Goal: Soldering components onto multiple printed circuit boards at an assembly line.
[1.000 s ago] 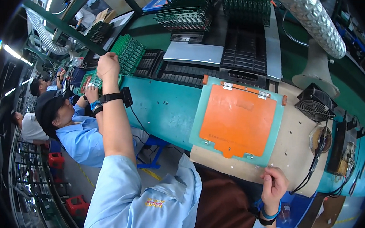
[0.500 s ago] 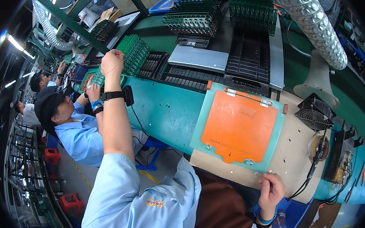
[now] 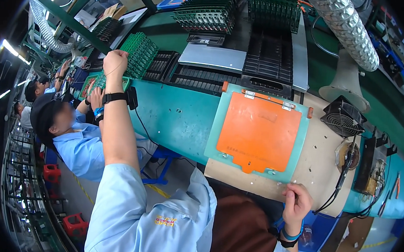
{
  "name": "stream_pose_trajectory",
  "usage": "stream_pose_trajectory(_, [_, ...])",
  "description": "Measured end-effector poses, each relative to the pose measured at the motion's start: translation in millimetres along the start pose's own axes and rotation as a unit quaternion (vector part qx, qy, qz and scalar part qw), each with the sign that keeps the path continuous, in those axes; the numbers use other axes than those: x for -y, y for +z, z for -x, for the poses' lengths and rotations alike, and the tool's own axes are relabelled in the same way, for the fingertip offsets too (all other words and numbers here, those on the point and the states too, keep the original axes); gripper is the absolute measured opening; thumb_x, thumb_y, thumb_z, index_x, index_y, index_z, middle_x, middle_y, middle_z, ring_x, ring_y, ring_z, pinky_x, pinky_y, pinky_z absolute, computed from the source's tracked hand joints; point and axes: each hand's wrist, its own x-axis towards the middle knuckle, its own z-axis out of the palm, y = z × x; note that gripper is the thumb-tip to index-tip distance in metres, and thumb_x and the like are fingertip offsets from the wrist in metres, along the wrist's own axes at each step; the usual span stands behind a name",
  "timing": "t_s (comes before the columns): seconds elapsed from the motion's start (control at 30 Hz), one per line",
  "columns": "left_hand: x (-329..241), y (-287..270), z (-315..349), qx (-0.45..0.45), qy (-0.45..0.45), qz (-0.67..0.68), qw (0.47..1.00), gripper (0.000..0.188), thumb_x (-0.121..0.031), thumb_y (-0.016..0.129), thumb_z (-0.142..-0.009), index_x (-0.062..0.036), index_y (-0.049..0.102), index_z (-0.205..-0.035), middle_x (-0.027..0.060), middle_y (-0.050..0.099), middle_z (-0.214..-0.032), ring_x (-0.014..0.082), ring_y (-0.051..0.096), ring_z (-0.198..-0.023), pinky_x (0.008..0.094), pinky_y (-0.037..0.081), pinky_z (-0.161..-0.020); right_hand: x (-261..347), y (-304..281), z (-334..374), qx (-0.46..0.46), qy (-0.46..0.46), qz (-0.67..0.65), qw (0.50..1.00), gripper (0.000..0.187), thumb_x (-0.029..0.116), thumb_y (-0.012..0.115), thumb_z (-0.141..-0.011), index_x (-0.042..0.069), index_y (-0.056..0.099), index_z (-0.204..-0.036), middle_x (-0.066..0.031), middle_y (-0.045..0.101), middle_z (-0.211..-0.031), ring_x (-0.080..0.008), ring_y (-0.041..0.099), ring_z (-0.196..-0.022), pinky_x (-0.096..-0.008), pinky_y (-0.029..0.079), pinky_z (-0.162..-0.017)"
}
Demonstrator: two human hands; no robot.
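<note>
My left arm reaches far out to the left, and my left hand point(image 3: 116, 64) is closed beside an upright row of green circuit boards point(image 3: 140, 55). Its fingertips are turned away, so what they hold, if anything, is hidden. My right hand point(image 3: 298, 201) hovers at the near edge of the bench with its fingers curled in and nothing visible in them. Just beyond it lies a pale green fixture point(image 3: 212, 141) with an orange hinged lid point(image 3: 260, 130), which is down flat.
Black slotted racks point(image 3: 270, 56) and more standing boards point(image 3: 205, 14) fill the back. A co-worker point(image 3: 77, 140) sits at left, hands near a green tray point(image 3: 126, 84). To the right are a small fan point(image 3: 345, 118), a funnel-shaped hood point(image 3: 345, 87) and pliers point(image 3: 396, 188).
The whole view has shifted slightly, moving the scene a little left and up. My left hand stays closed by the boards, and my right hand stays curled near the bench edge.
</note>
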Motion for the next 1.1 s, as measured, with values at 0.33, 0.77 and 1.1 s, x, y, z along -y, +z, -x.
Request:
stream_pose_trajectory(0.33, [-0.8,-49.3,22.8,0.026,0.056,0.084,0.995,0.026,-0.03,0.073,-0.093,-0.0079,0.08,-0.102,0.0128,0.075,-0.083,0.0243,0.073,-0.079,0.0374,0.055,-0.077,0.3,0.5,3.2,0.002,0.002,0.018,1.0,0.012,-0.006,0.057,-0.095,-0.005,0.066,-0.103,-0.0108,0.064,-0.08,-0.0167,0.063,-0.07,-0.0269,0.049,-0.064])
stream_pose_trajectory(0.77, [-93.0,-81.4,215.3,0.466,0.136,0.476,0.733,0.021,-0.021,0.069,-0.099,-0.0003,0.069,-0.102,-0.0071,0.062,-0.088,0.001,0.049,-0.08,0.0185,0.036,-0.069,17.3,15.8,9.0,-0.021,0.092,-0.072,0.993,0.014,0.0,0.057,-0.102,-0.004,0.069,-0.109,-0.0084,0.069,-0.091,-0.0131,0.066,-0.081,-0.0255,0.053,-0.073])
stream_pose_trajectory(1.1, [-144.1,-64.4,297.2,0.623,0.126,0.493,0.595,0.017,-0.017,0.07,-0.098,-0.0009,0.068,-0.102,-0.0051,0.063,-0.087,0.0015,0.052,-0.078,0.0192,0.039,-0.069,49.5,15.3,22.2,0.044,0.174,-0.278,0.944,0.03,0.026,0.054,-0.109,-0.001,0.067,-0.105,-0.0049,0.07,-0.093,-0.0112,0.065,-0.077,-0.0241,0.052,-0.07])
